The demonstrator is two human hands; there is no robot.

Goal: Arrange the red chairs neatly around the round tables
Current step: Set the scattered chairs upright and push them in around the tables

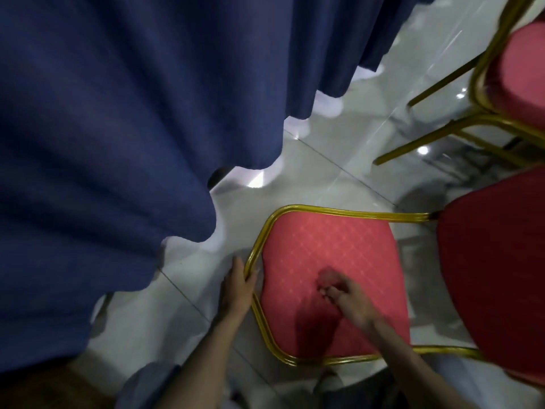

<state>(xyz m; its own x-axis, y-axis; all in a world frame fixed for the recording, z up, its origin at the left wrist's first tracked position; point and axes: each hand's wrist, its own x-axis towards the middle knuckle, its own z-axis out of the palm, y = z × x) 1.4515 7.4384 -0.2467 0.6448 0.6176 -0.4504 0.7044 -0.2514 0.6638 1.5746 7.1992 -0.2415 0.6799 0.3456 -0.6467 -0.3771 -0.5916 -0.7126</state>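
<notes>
Just right of the blue tablecloth (118, 113), your left hand (236, 287) grips the gold frame (339, 213) of the near red chair (324, 249), while your right hand (343, 293) hovers blurred over its pad, fingers curled, hold unclear.

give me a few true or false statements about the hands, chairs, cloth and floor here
1. The left hand grips the gold frame of the red chair. True.
2. The hanging cloth on the left is green. False: it is dark blue.
3. A second red chair stands at the upper right. True.
4. The floor is carpeted. False: it is pale glossy tile.
5. The right hand rests on the cloth. False: it is over the chair's seat cushion.
</notes>
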